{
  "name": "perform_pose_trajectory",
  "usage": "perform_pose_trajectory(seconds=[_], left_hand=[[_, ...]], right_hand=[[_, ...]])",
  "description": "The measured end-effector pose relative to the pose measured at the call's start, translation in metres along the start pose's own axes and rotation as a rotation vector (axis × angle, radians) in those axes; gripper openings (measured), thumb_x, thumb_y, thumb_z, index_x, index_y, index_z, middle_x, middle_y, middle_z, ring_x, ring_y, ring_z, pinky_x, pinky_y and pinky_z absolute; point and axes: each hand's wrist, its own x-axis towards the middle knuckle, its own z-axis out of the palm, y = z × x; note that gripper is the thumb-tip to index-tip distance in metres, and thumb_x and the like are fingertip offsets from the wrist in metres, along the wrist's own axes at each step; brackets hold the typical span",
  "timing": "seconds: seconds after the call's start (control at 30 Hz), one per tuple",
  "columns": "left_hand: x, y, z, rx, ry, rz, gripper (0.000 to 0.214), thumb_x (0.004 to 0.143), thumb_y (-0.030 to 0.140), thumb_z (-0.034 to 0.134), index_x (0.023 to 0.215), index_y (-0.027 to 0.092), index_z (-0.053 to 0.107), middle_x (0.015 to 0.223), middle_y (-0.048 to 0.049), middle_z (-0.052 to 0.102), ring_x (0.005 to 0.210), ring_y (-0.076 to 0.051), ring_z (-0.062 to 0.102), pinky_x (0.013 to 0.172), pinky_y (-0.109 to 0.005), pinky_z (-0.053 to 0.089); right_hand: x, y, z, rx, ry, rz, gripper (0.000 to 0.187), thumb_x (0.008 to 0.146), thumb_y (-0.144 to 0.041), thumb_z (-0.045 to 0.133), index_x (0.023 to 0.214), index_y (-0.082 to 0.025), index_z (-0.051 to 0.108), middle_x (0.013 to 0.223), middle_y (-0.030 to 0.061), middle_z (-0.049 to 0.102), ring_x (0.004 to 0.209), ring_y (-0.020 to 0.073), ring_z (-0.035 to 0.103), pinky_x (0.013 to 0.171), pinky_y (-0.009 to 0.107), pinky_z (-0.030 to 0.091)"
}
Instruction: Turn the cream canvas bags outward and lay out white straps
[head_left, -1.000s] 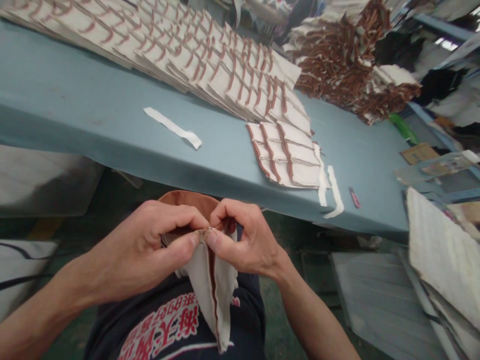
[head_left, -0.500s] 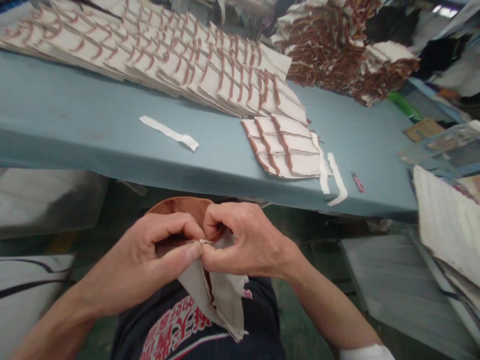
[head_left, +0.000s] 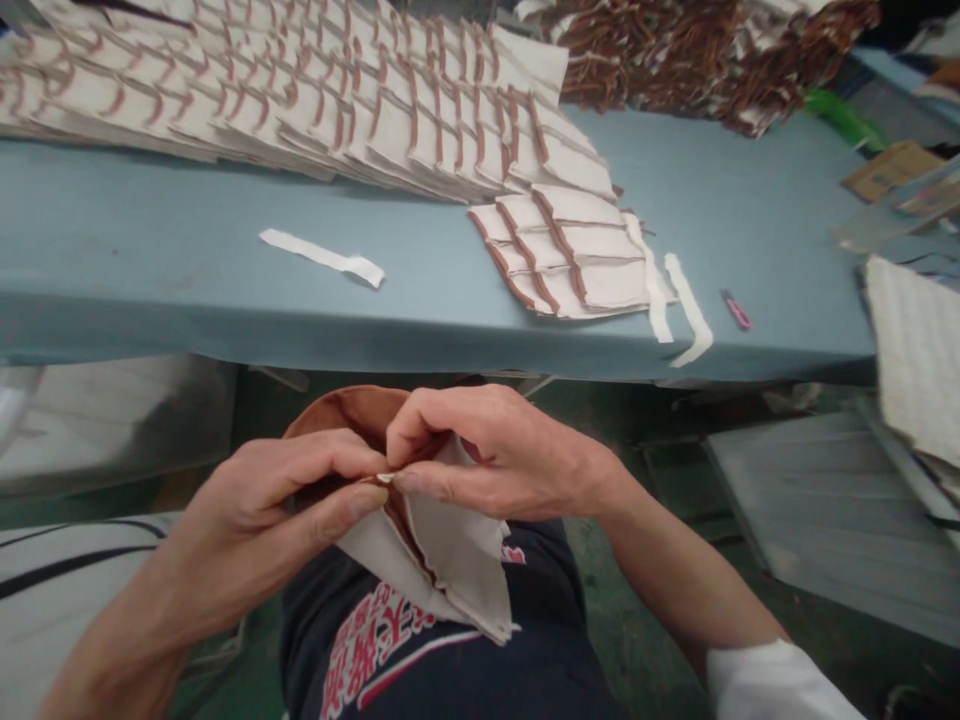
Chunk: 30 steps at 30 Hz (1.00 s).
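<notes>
Both hands pinch one cream fabric piece [head_left: 450,560] with a brown zipper seam and brown lining, held in front of my dark printed shirt. My left hand [head_left: 277,510] is closed on its left upper edge. My right hand [head_left: 495,455] is closed on the right upper edge, its fingertips meeting the left thumb at a small metal bit on the zipper end. The cloth hangs down below the fingers. On the blue table [head_left: 150,270] beyond lie long overlapping rows of matching cream pieces [head_left: 360,110], and a small stack [head_left: 570,255] sits nearest my hands.
White fabric strips lie on the table: one [head_left: 322,257] at left, two [head_left: 675,305] by the small stack. A small red-pink object [head_left: 736,310] lies near the front edge. A heap of brown-trimmed pieces [head_left: 690,50] fills the back right. Quilted cream panels [head_left: 915,350] are at right.
The view has tilted and shifted, so the table sits higher and the hands moved slightly left. Both hands keep pinching the zipper end; the hanging cloth has swung to the right.
</notes>
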Motion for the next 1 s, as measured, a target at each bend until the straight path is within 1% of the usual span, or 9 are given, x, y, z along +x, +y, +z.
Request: perform_pose_trajectory(seconds=[0.1,0.2,0.3,0.4,0.57,0.7,0.77,0.87,1.0], left_hand=[[-0.001,0.004,0.001,-0.004,0.004,0.01,0.021,0.098,0.034,0.071,0.085,0.029,0.087,0.077,0.0052,0.082,0.069,-0.012,0.071,0.067,-0.017,0.05],[-0.001,0.006,0.001,0.024,0.007,0.01,0.019,0.097,0.033,0.072,0.085,0.028,0.087,0.076,0.0057,0.083,0.068,-0.012,0.073,0.068,-0.017,0.052],[0.0,0.003,0.002,0.065,-0.019,0.067,0.022,0.098,0.032,0.07,0.081,0.028,0.084,0.071,0.006,0.08,0.06,-0.012,0.072,0.061,-0.017,0.052],[0.0,-0.007,0.008,0.08,-0.027,0.117,0.025,0.099,0.029,0.065,0.079,0.028,0.08,0.066,0.0085,0.076,0.054,-0.01,0.068,0.053,-0.015,0.049],[0.001,-0.02,0.023,0.134,0.068,0.15,0.028,0.096,0.024,0.057,0.07,0.025,0.068,0.057,0.0094,0.06,0.047,-0.009,0.054,0.046,-0.017,0.039],[0.008,-0.015,0.03,0.182,0.188,0.191,0.029,0.09,0.023,0.056,0.062,0.023,0.062,0.051,0.0094,0.053,0.04,-0.007,0.048,0.041,-0.017,0.034],[0.011,-0.01,0.03,0.191,0.236,0.211,0.028,0.088,0.023,0.056,0.061,0.021,0.064,0.049,0.0087,0.056,0.039,-0.007,0.05,0.041,-0.015,0.036],[0.011,-0.004,0.023,0.197,0.246,0.226,0.026,0.087,0.022,0.058,0.066,0.02,0.072,0.055,0.0062,0.069,0.043,-0.008,0.061,0.046,-0.012,0.043],[0.008,0.001,0.009,0.287,0.212,0.208,0.026,0.087,0.023,0.058,0.069,0.02,0.076,0.059,0.0052,0.072,0.048,-0.008,0.065,0.05,-0.013,0.045]], right_hand=[[-0.001,0.001,0.003,-0.091,0.046,-0.068,0.007,0.103,-0.02,0.066,0.097,-0.022,0.063,0.097,0.0003,0.074,0.084,0.0128,0.068,0.079,0.025,0.052],[-0.002,0.001,0.008,-0.184,0.129,-0.111,0.011,0.095,-0.015,0.064,0.089,-0.024,0.061,0.087,-0.0004,0.074,0.075,0.0124,0.065,0.072,0.025,0.049],[-0.003,0.002,0.013,-0.276,0.19,-0.184,0.01,0.089,-0.014,0.06,0.086,-0.023,0.06,0.081,-0.0012,0.071,0.069,0.0119,0.062,0.067,0.025,0.046],[-0.004,0.007,0.016,-0.369,0.215,-0.216,0.009,0.092,-0.016,0.055,0.09,-0.022,0.061,0.081,-0.0004,0.072,0.069,0.0124,0.063,0.067,0.025,0.046],[-0.003,0.015,0.018,-0.406,0.228,-0.142,0.008,0.093,-0.018,0.054,0.089,-0.023,0.058,0.079,-0.002,0.07,0.066,0.011,0.061,0.064,0.025,0.041],[-0.001,0.013,0.014,-0.294,0.142,0.019,0.006,0.098,-0.024,0.058,0.092,-0.024,0.058,0.083,-0.0016,0.073,0.07,0.0123,0.064,0.068,0.026,0.043],[0.001,0.009,0.011,-0.205,0.115,0.113,0.006,0.098,-0.028,0.063,0.1,-0.024,0.06,0.094,0.0003,0.077,0.081,0.0144,0.071,0.075,0.027,0.049],[0.007,0.001,0.007,-0.183,0.077,0.171,0.018,0.092,-0.029,0.067,0.109,-0.022,0.063,0.109,0.0034,0.081,0.097,0.0179,0.076,0.088,0.029,0.052],[0.018,-0.01,0.009,-0.42,0.024,0.167,0.005,0.089,-0.023,0.063,0.093,-0.022,0.065,0.094,0.0013,0.079,0.084,0.0174,0.069,0.077,0.031,0.041]])
